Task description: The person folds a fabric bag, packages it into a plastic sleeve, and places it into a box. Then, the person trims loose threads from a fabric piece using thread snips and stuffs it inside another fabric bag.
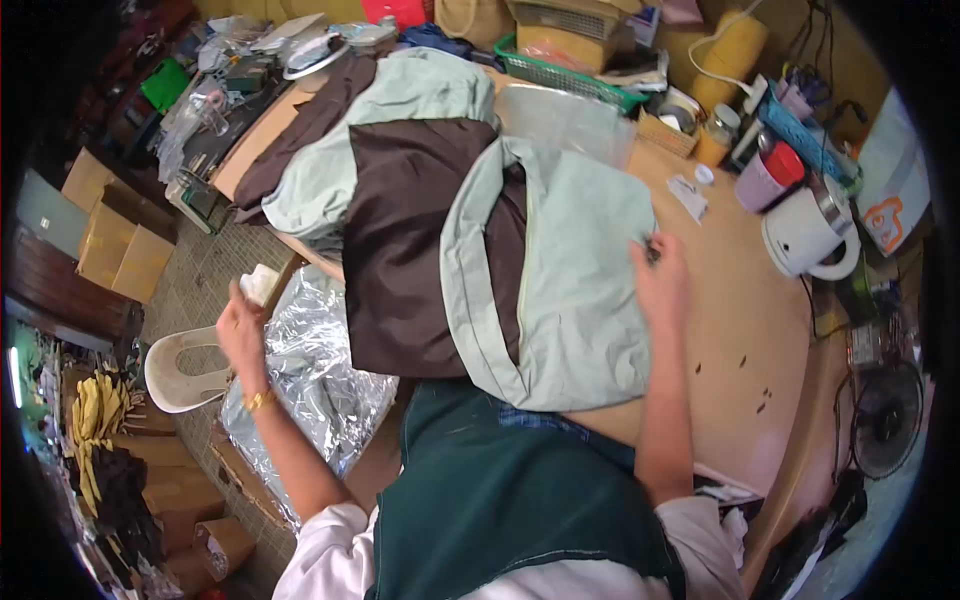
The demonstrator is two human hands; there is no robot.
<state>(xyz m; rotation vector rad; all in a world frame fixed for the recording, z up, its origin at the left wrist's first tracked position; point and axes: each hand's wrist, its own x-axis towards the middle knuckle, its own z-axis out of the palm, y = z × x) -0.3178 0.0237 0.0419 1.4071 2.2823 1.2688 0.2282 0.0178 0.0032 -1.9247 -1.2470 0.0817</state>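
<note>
A pale green fabric piece (590, 270) with a long strap-like band (465, 270) lies in front of me on the table. Under its left part spreads a dark brown cloth (400, 240). My right hand (664, 285) is closed at the green fabric's right edge, around a small dark object (653, 254) mostly hidden by the fingers. Off the table to the left, my left hand (241, 328) is raised with bent fingers, pinching what looks like a crumpled white piece (260, 284). Its exact kind is unclear.
More green fabric (425, 90) is heaped at the back left. A box lined with silvery plastic (320, 350) stands below my left arm, beside a beige stool (185, 370). A white kettle (805, 235), a pink cup (768, 178) and a green basket (570, 75) line the table's far side.
</note>
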